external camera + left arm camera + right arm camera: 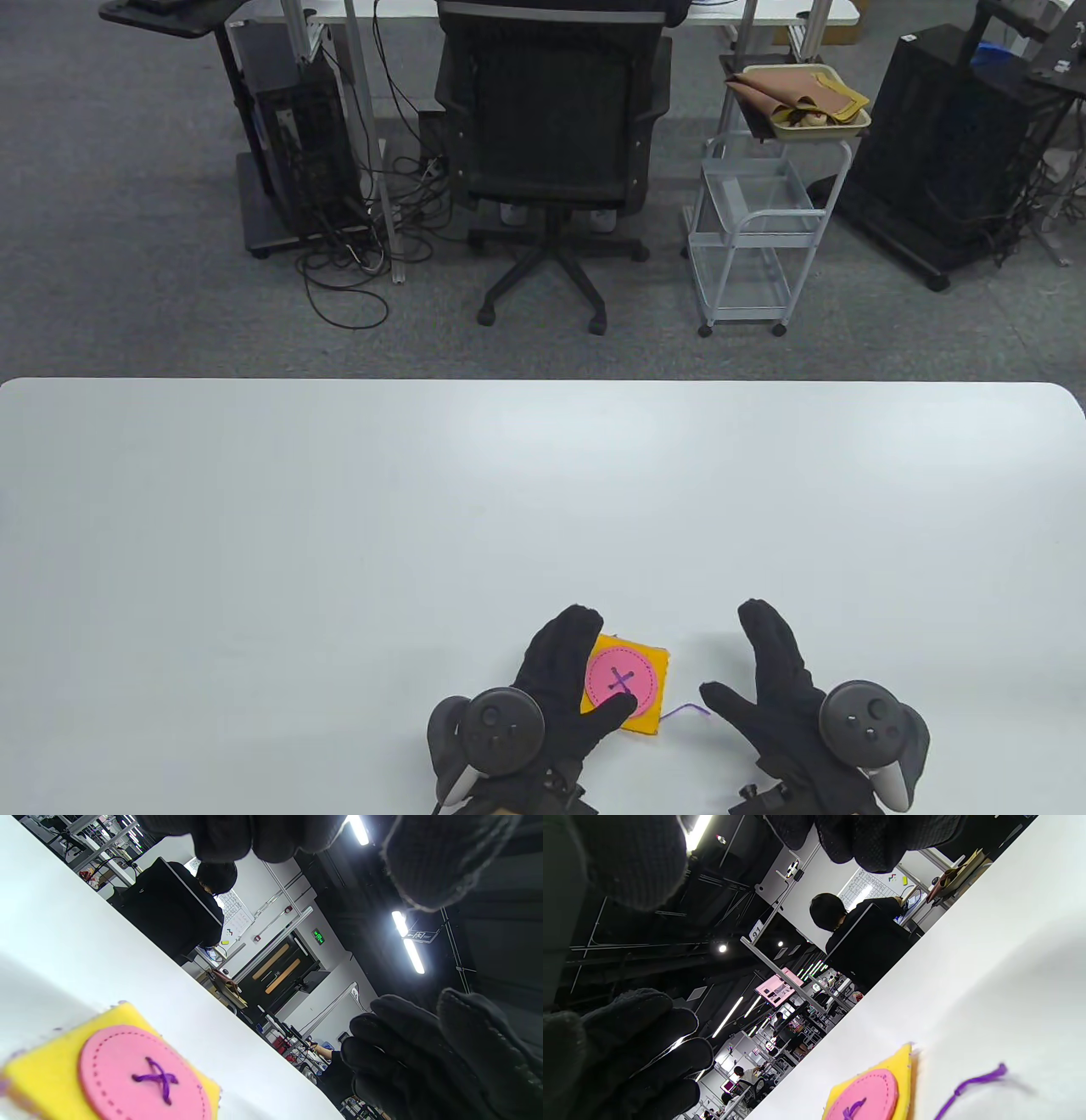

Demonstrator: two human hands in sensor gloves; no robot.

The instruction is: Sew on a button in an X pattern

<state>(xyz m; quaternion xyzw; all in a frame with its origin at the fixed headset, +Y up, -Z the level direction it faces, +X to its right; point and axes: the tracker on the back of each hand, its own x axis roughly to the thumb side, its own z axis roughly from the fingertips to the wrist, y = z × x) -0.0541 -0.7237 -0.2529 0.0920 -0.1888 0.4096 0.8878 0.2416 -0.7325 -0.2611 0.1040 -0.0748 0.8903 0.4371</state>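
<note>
pink button on yellow felt pad, near table edge, purple X showing | left hand flat, fingers over pad, thumb on button | right hand released, empty, beside loose thread tail | judgement: stitching looks done; steady pad, tidy tail.

Place: an open-plan lab or office workspace.
Floor: grey carpet.
Work surface: a wide white table.
Seating: a black swivel office chair on castors.
Equipment: black computer towers, tangled cables, a white wire trolley carrying a tray of brown fabric pieces.
Ceiling: dark, with strip lights and a green exit sign.
People: a person seated at a desk; rows of further workstations behind.
</note>
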